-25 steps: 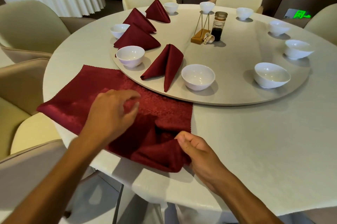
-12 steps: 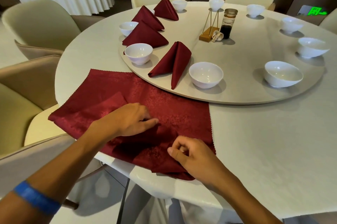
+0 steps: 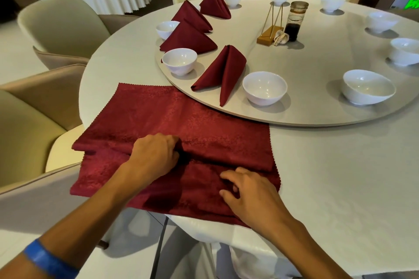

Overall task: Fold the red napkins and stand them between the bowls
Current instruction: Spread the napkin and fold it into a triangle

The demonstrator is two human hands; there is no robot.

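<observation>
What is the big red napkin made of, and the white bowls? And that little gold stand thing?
The flat dark-red napkin under the left hand and right hand looks like woven cloth: soft folds, faint sheen, zigzag-cut edges. The round white bowls look like glazed ceramic, smooth and shiny, though hard plastic is possible. The thin gold-coloured stand looks like metal rods on a block base, maybe wood.

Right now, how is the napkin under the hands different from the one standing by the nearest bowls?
The flat napkin lies spread on the table edge, partly folded; the standing napkin is folded into a peak on the turntable. The flat one looks far wider. The left hand grips the flat one and the right hand rests on it; nobody touches the standing one. Both are dark red.
</observation>
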